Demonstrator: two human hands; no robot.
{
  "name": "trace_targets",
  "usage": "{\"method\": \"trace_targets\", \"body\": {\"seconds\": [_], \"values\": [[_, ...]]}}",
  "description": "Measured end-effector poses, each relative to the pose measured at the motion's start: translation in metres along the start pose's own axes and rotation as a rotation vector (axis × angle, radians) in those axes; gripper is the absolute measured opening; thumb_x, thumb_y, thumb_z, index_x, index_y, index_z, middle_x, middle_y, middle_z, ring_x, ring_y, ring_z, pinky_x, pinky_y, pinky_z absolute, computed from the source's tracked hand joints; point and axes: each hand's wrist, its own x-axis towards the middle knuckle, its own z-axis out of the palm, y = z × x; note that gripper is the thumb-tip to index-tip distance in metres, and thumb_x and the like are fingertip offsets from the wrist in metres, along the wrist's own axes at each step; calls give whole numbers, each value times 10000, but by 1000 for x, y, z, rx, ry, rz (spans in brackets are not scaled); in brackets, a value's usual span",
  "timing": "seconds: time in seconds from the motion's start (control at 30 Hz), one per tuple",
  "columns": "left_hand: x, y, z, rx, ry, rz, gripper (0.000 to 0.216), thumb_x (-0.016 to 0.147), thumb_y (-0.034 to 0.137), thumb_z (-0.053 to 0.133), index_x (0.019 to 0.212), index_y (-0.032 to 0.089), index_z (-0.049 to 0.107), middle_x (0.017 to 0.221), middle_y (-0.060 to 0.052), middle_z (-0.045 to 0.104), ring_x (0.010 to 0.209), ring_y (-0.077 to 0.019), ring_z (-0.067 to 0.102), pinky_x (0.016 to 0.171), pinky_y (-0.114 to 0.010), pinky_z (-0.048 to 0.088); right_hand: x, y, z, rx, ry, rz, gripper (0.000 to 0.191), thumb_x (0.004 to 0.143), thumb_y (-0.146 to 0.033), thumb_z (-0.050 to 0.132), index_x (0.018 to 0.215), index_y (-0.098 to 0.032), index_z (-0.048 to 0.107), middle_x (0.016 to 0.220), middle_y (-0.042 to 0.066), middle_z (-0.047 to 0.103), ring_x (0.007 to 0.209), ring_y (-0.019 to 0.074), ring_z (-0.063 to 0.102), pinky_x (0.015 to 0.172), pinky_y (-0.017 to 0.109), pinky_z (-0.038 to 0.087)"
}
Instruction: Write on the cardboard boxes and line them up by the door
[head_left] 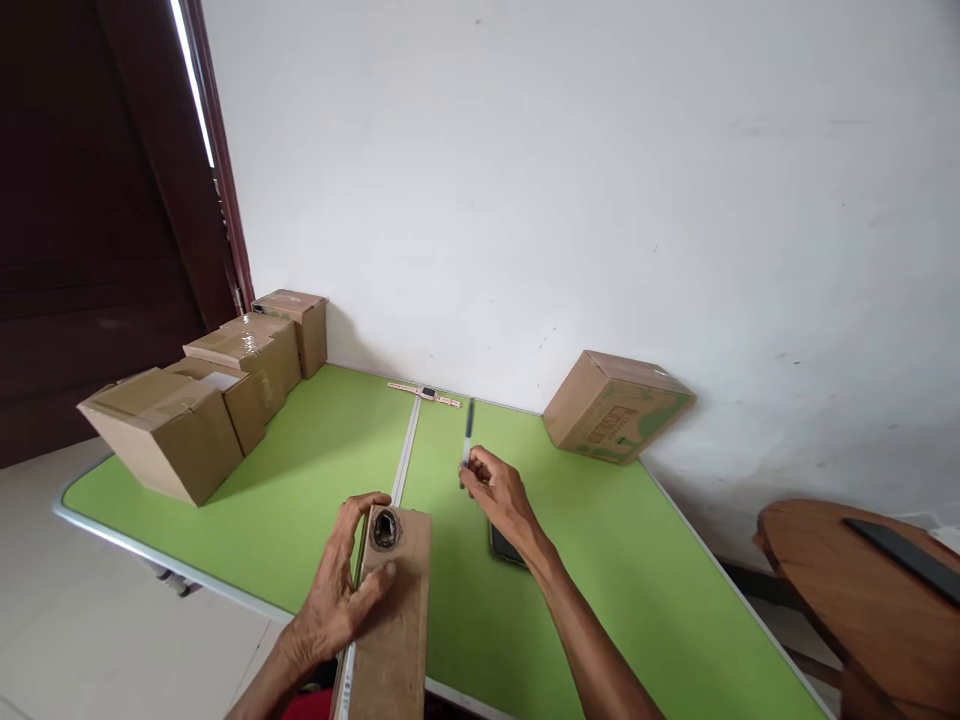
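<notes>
A narrow cardboard box [405, 620] stands at the near table edge, with a dark-rimmed round hole [385, 530] by its far end. Around the box's left side my left hand [341, 585] is closed, fingers at the far corner and thumb lying on the brown face. My right hand [495, 490] is to the right of it, above the table, pinching a pen [469, 430] with a dark upper end pointing up. Beneath my right wrist lies a black phone-like object [506, 548], partly hidden by the arm.
Several cardboard boxes [180, 440] line the left side of the green table [315, 450]. Another cardboard box [619, 405] leans by the wall at right. A watch with a light strap [425, 393] lies along the back edge. A brown wooden stool-like surface [862, 580] stands right.
</notes>
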Motion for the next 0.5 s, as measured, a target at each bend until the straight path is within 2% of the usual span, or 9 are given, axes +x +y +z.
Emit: {"method": "trace_targets", "body": {"seconds": [0.03,0.1,0.2,0.27,0.37,0.43,0.5], "values": [[0,0,1,4,-6,6,494,999,457,579,1452,278,492,1466,-131,547,1404,-372,508,1199,-564,382,-11,-11,-8,137,-2,-31,318,1099,-409,384,1059,-195,615,854,32,668,743,185,660,659,309,561],[1,1,3,8,-18,19,494,1001,447,576,1457,278,487,1470,-131,541,1408,-371,499,1209,-567,368,-33,-35,-19,504,-33,-81,334,1071,-501,484,1081,-199,626,844,15,659,740,177,672,630,289,558],[1,4,6,16,-24,20,488,1009,430,566,1466,286,473,1477,-128,530,1417,-370,485,1216,-575,353,-61,-71,-30,968,-112,-119,291,988,-487,683,1014,-198,690,870,15,654,728,156,663,593,259,516],[1,6,7,29,-21,14,472,1012,419,562,1457,290,474,1468,-124,536,1408,-370,491,1207,-579,360,-73,-87,-33,1039,-158,-132,285,993,-477,688,1002,-194,722,884,19,655,718,143,656,576,245,479],[0,9,6,41,-11,9,459,1006,422,566,1437,287,485,1440,-123,556,1378,-371,516,1179,-575,388,-84,-97,-34,1046,-180,-98,351,1030,-508,629,1031,-181,756,778,6,633,636,118,615,536,229,421],[1,10,6,49,-1,6,463,1003,433,570,1432,279,492,1431,-128,563,1366,-374,527,1167,-571,399,-90,-96,-33,1049,-136,-21,398,1015,-522,656,1245,-204,717,730,-22,609,581,102,568,501,210,399],[1,10,6,59,11,9,467,999,440,576,1429,273,496,1429,-131,566,1362,-374,532,1163,-568,403,-95,-93,-34,1068,-72,39,666,984,-503,713,1566,-293,466,746,-49,621,535,93,515,468,196,395]]}}
